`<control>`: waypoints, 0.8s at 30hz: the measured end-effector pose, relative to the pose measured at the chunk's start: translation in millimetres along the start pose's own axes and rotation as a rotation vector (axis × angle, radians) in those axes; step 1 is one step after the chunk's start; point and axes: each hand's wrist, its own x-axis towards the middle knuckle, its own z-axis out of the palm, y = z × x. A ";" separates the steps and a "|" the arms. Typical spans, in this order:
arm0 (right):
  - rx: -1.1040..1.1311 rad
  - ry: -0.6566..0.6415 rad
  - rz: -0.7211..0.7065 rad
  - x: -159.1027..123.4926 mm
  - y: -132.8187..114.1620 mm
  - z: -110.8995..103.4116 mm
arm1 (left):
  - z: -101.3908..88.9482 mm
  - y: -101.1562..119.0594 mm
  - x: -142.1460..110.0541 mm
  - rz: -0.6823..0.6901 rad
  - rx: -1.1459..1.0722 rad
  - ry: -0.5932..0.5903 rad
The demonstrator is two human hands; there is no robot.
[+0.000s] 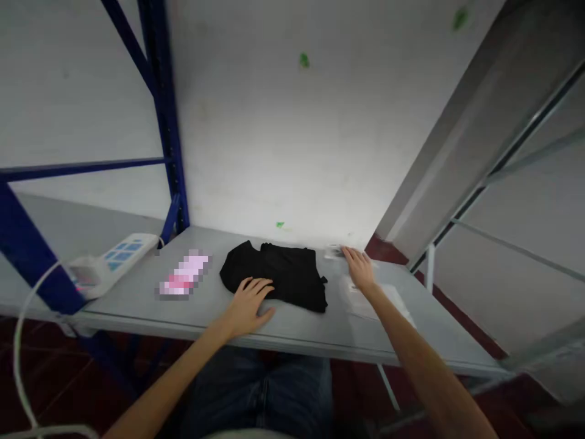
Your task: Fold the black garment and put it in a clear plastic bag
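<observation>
A folded black garment [286, 272] lies in the middle of a grey table [137, 299]. My left hand [250, 303] rests flat on the garment's near left edge, fingers spread and open, holding nothing. My right hand [359, 269] reaches out to the right of the garment with fingers stretched flat over a clear plastic bag [365, 302]. Its fingertips are near a small clear item [334, 252] by the wall; I cannot make out what that item is.
A white power strip [108, 263] with a white cable [21, 341] sits at the table's left end beside a blue rack post [167, 122]. A blurred pink object [184, 275] lies left of the garment. A grey metal shelf frame [479, 177] stands on the right.
</observation>
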 end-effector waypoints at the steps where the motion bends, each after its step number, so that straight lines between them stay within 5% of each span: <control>1: -0.003 -0.016 0.033 -6.6 8.1 4.1 | -1.3 1.1 0.2 -0.003 -0.001 0.001; 8: 0.044 -0.095 0.247 -32.2 27.8 22.0 | -2.9 1.2 0.3 0.003 -0.003 -0.021; 24: 0.169 -0.037 0.353 -9.4 26.3 24.5 | -1.9 0.8 -0.9 0.008 0.010 -0.020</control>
